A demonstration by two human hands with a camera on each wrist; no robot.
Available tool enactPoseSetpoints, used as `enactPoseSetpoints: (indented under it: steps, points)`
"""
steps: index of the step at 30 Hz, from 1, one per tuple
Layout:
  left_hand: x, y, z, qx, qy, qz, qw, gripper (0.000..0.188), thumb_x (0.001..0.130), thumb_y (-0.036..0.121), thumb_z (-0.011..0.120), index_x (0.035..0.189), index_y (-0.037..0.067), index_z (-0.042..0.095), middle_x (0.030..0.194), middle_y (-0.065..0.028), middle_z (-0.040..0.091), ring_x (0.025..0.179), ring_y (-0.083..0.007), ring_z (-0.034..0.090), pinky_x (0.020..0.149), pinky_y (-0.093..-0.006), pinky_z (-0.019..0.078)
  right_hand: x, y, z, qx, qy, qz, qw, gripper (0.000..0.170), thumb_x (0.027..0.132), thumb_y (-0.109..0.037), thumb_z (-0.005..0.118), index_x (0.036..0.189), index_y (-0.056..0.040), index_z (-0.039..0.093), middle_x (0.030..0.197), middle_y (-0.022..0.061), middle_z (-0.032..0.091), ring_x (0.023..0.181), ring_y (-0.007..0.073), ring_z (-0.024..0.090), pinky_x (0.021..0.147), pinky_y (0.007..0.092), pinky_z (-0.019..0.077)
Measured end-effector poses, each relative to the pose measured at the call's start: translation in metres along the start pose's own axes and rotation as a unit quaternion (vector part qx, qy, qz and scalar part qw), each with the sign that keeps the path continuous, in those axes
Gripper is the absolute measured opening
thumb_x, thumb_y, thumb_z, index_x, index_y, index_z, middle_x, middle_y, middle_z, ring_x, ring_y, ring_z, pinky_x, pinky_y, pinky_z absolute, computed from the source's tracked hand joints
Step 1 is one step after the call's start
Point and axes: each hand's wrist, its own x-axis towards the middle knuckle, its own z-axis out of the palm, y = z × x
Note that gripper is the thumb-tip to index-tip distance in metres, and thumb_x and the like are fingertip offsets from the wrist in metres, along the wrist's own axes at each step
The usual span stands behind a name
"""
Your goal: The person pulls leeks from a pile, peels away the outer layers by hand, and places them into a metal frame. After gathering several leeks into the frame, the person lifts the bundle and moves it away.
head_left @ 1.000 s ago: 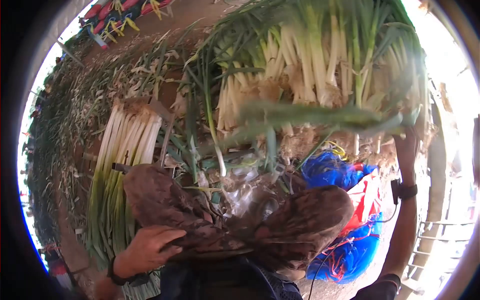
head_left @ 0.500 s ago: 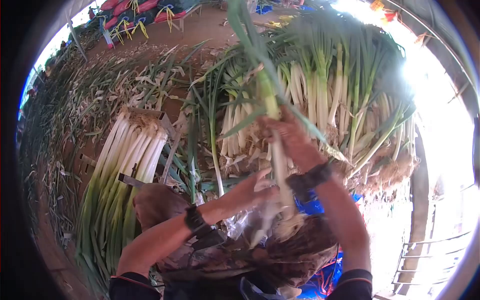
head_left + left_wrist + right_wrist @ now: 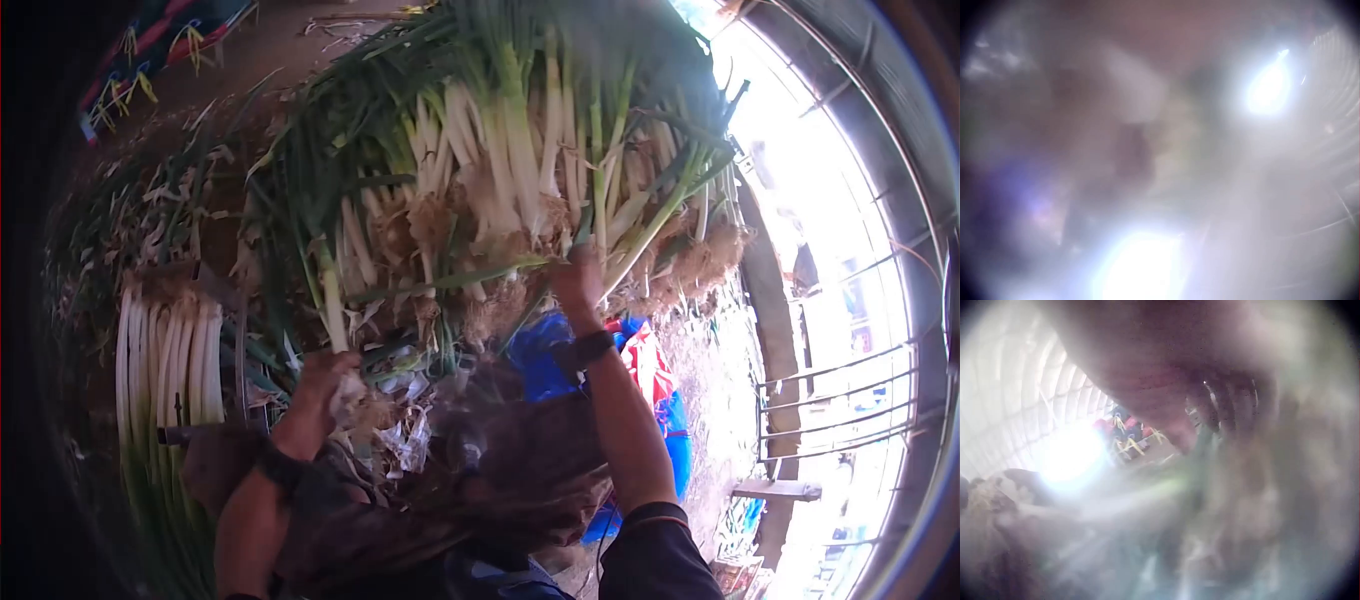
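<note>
In the head view my left hand (image 3: 325, 385) grips a leek (image 3: 332, 290) low on its white stem, with the root end beside the hand and the green top pointing up. My right hand (image 3: 578, 283), farther right, holds a long green leek leaf (image 3: 490, 275) that stretches leftward from the fingers. Its fingers (image 3: 1172, 419) look curled in the right wrist view. Right behind it stands a big pile of untrimmed leeks (image 3: 510, 170) with brown roots. The left wrist view is blurred.
Cleaned leeks (image 3: 170, 350) lie in a metal rack (image 3: 240, 355) at left. Blue net bags (image 3: 540, 350) and a red and white bag (image 3: 648, 365) lie by the right knee. Leaf scraps (image 3: 405, 440) litter the ground, and tied bundles (image 3: 160, 50) sit far left.
A leek came from the pile in the right hand to the middle, where the left hand reached for it. Now the left hand holds a leek lower left, and the right hand has moved right.
</note>
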Motion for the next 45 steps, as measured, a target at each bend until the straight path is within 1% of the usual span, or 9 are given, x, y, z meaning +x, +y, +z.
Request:
enactPoseSetpoints:
  steps: [2,6,13,19,21,25,27,38,45]
  points:
    - [-0.006,0.019,-0.001,-0.013,0.013,0.085,0.996,0.032,0.093,0.012,0.057,0.123,0.003,0.059,0.127,-0.0091,0.049,0.114,-0.0161,0.051,0.092,-0.0326,0.0455,0.052,0.051,-0.035,-0.148,0.247,-0.115,0.951,0.042,0.076,-0.029,0.067,0.106,-0.0004,0.06,0.088,0.0183,0.063,0.083,0.0342,0.063,0.07,0.042,0.0502]
    - [0.028,0.023,-0.011,0.06,0.105,0.009,0.993,0.024,0.081,0.017,0.072,0.098,0.002,0.065,0.081,-0.0028,0.062,0.072,-0.0129,0.06,0.062,-0.0288,0.0485,0.078,0.087,-0.061,-0.264,0.055,0.128,0.954,0.044,0.077,-0.028,0.066,0.108,0.0017,0.058,0.088,0.0185,0.063,0.082,0.0339,0.063,0.07,0.0425,0.0503]
    - [0.027,0.0,0.044,0.055,0.124,-0.046,0.99,0.022,0.082,0.015,0.069,0.096,0.0,0.062,0.077,-0.0035,0.06,0.067,-0.0134,0.057,0.06,-0.0299,0.0475,0.079,0.084,-0.072,-0.267,0.12,0.067,0.954,0.049,0.078,-0.027,0.064,0.112,0.0053,0.054,0.087,0.019,0.064,0.082,0.0335,0.065,0.07,0.0433,0.0505]
    - [0.042,-0.014,0.045,0.18,0.042,-0.063,0.981,0.025,0.085,0.024,0.07,0.091,0.0,0.065,0.071,-0.0063,0.061,0.06,-0.0196,0.06,0.059,-0.0356,0.0517,0.036,0.007,-0.07,0.223,0.147,-0.094,0.959,0.019,0.088,-0.011,0.054,0.103,-0.0015,0.046,0.078,0.0136,0.062,0.062,0.0185,0.062,0.045,0.0344,0.0458]
    - [0.045,-0.013,0.046,0.617,-0.025,0.013,0.786,0.032,0.089,0.03,0.066,0.092,-0.002,0.067,0.07,-0.0087,0.063,0.062,-0.0197,0.061,0.06,-0.038,0.0509,0.013,-0.024,-0.058,0.174,0.142,-0.103,0.969,0.022,0.087,-0.011,0.056,0.103,-0.0019,0.044,0.077,0.0123,0.06,0.061,0.0178,0.06,0.043,0.0344,0.0446]
    - [0.023,0.011,0.081,0.627,-0.006,0.092,0.774,0.043,0.092,0.035,0.062,0.104,-0.005,0.065,0.073,-0.0101,0.065,0.065,-0.0185,0.062,0.064,-0.0376,0.0501,-0.026,-0.032,-0.001,0.07,0.059,-0.21,0.973,0.03,0.087,-0.008,0.061,0.108,-0.0007,0.042,0.091,0.0221,0.049,0.074,0.0374,0.058,0.056,0.0474,0.047]
    - [0.025,0.015,0.088,0.356,-0.001,0.11,0.928,0.048,0.094,0.038,0.06,0.114,-0.006,0.062,0.08,-0.0105,0.066,0.074,-0.0171,0.063,0.069,-0.0344,0.0492,-0.053,-0.04,0.02,0.041,0.027,-0.263,0.964,0.033,0.085,-0.009,0.063,0.109,-0.0011,0.042,0.092,0.0228,0.048,0.075,0.0396,0.058,0.057,0.0479,0.0472]
    - [0.053,-0.001,0.058,0.032,0.029,0.008,0.999,0.044,0.09,0.033,0.065,0.119,0.0,0.057,0.1,-0.0084,0.061,0.088,-0.0177,0.061,0.079,-0.0336,0.0515,-0.159,-0.025,0.081,-0.133,-0.434,-0.221,0.863,0.045,0.09,-0.036,0.061,0.12,-0.0046,0.049,0.087,0.019,0.065,0.077,0.0386,0.066,0.064,0.0463,0.052]
    - [0.057,-0.008,0.034,-0.076,0.064,-0.065,0.993,0.024,0.086,0.019,0.059,0.1,-0.001,0.059,0.086,-0.011,0.064,0.071,-0.0237,0.064,0.065,-0.0377,0.053,-0.143,-0.007,0.099,-0.051,-0.441,-0.305,0.842,0.026,0.092,-0.026,0.059,0.102,-0.0042,0.067,0.088,0.0182,0.068,0.08,0.0333,0.067,0.07,0.0427,0.0531]
